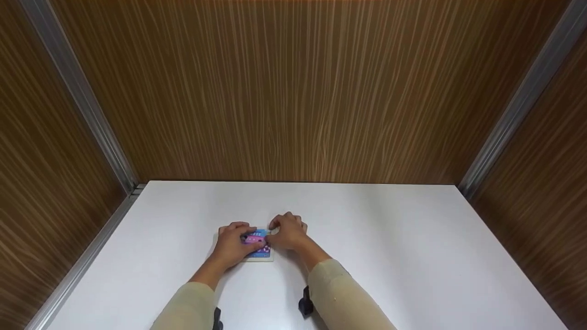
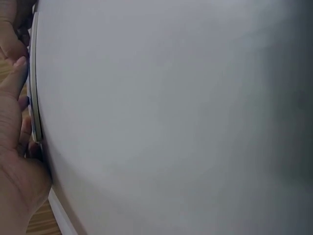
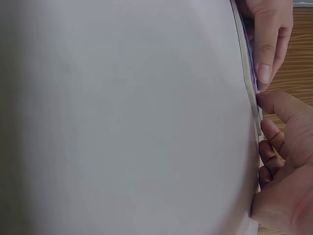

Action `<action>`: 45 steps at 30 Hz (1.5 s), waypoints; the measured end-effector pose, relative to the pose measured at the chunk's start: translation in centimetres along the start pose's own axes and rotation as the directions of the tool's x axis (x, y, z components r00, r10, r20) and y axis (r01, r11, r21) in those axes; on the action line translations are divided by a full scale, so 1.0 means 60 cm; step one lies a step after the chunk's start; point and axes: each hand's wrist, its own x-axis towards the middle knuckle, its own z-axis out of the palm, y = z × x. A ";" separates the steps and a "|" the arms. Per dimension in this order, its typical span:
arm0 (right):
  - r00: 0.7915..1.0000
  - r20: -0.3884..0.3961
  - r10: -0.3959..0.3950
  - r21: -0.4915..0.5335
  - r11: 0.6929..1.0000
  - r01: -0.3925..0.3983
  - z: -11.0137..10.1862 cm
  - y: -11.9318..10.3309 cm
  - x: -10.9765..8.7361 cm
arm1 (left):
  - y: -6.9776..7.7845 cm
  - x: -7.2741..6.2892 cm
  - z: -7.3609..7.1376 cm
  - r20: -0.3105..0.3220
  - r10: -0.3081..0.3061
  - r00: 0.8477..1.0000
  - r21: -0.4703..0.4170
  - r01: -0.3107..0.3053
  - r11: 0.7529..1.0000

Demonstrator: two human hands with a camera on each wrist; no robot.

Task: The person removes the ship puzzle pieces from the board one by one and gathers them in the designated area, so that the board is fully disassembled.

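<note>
A small flat board (image 1: pixel 259 255) with a pale border and a bright blue, pink and purple picture lies on the white table. From its left side my left hand (image 1: pixel 231 245) reaches over it, with thumb and forefinger stretched across the picture. My right hand (image 1: pixel 288 233) is at the upper right edge, where its curled thumb and forefinger pinch the border near the corner. Both wrist views show the board (image 2: pixel 34 88) edge-on as a thin strip. In the right wrist view, the left thumb lies close to the right fingertips; part of the picture is hidden under the hands.
The white table (image 1: pixel 390 243) spreads out around the board. Wood-grain panels (image 1: pixel 293 91) stand behind it and on both sides, with grey metal posts (image 1: pixel 85 96) at the corners. Black wrist gear (image 1: pixel 306 303) hangs under the right sleeve.
</note>
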 end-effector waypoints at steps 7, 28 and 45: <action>1.000 -0.005 0.008 -0.010 1.000 -0.008 -0.001 -0.003 -0.004 | 0.002 -0.001 0.002 -0.002 -0.009 1.000 0.011 0.009 1.000; 0.999 -0.009 -0.048 -0.019 0.999 0.048 -0.001 0.004 -0.002 | 0.003 0.001 0.002 -0.020 0.021 1.000 0.027 -0.021 0.999; 0.999 -0.010 -0.031 -0.020 0.999 0.031 0.001 0.000 -0.004 | 0.002 0.000 0.002 -0.021 0.021 1.000 0.038 -0.021 0.999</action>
